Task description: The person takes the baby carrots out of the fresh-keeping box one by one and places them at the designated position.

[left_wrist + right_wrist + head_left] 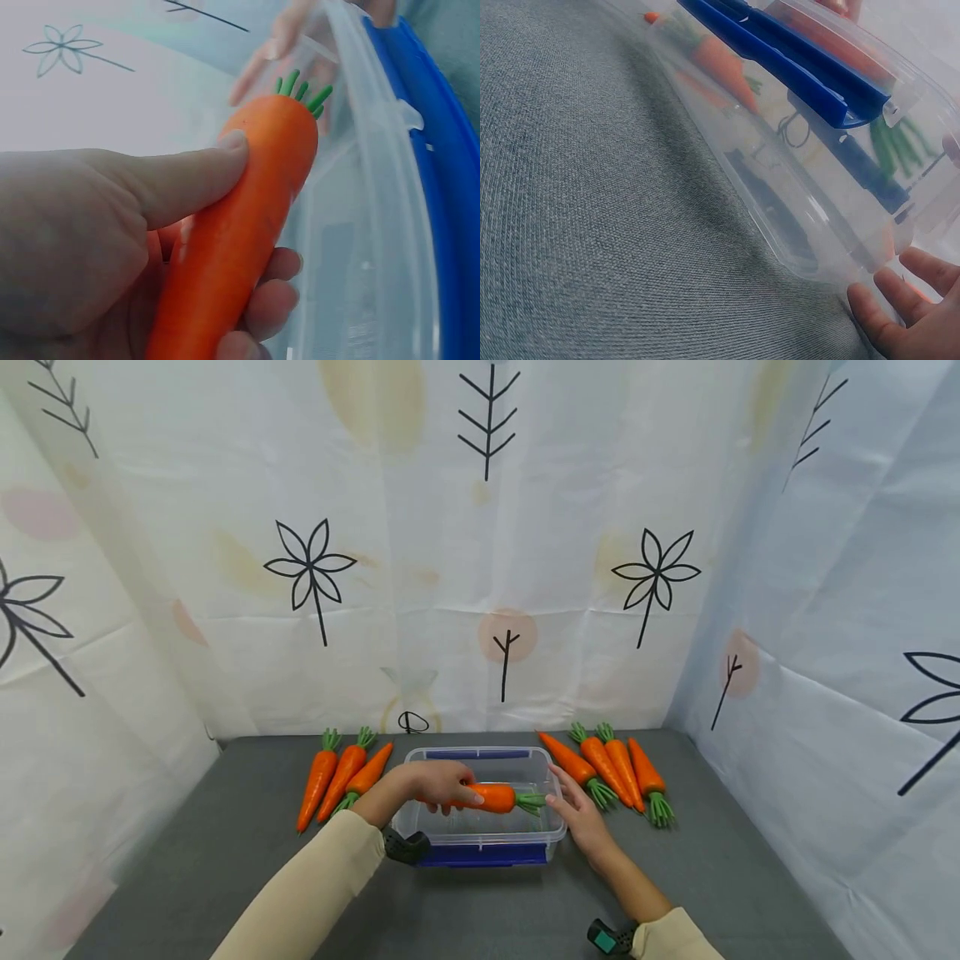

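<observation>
My left hand grips an orange carrot with green stalks, thumb on top and fingers curled beneath. The carrot lies sideways over a clear plastic box with blue clips, its stalks pointing right. In the left wrist view the thumb presses on the carrot near its thick end. Beside the box's right end is my right hand, its fingers spread and nearly straight at the rim. The right wrist view shows those fingers close against the box wall; whether they press on it is unclear.
Several carrots lie on the grey cloth right of the box. Another group of carrots lies to its left, partly behind my left arm. A patterned white curtain stands behind the grey table and at both sides.
</observation>
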A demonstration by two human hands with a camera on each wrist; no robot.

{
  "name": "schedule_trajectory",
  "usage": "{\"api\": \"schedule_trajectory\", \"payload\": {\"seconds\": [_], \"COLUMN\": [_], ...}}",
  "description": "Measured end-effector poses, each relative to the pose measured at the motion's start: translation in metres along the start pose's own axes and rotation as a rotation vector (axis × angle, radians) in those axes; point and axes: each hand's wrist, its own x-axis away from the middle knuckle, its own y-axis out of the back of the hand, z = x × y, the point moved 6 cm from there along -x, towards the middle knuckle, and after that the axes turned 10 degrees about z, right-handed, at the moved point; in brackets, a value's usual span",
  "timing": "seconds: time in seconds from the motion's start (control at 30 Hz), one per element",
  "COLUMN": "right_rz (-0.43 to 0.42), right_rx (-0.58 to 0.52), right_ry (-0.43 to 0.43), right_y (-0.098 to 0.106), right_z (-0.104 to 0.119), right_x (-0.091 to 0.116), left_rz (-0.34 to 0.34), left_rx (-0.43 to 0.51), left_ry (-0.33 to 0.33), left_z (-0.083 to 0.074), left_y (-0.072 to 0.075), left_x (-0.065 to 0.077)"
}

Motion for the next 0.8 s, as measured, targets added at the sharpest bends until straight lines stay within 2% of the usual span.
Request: {"api": "schedule_trajectory", "payload": {"seconds": [0.17,0.43,0.67,0.8], "right_rz": [-0.005,-0.005,-0.016,-0.021], "right_rx": [-0.002,0.015,-0.009,0.004], "right_ry": [0.011,0.011,-0.010,-0.004], "right_y": [0.000,0.000,0.005,0.005], "right_z": [0.002,-0.002,-0.034,-0.038], "right_x": [0.002,0.000,-0.012,-0.013], "left_rz": [-0.077,-0.218,-0.295,-0.339], "left_rx": [0.034,0.097,0.142,0.159], "left_ry": [-0.030,-0.083,-0.086,-0.095], "left_z": [0.006,0.021,0.041,0.052], "left_y": [0.013,0.036,0.048,0.050], "left_x": [0.012,0.041,0.067,0.081]}}
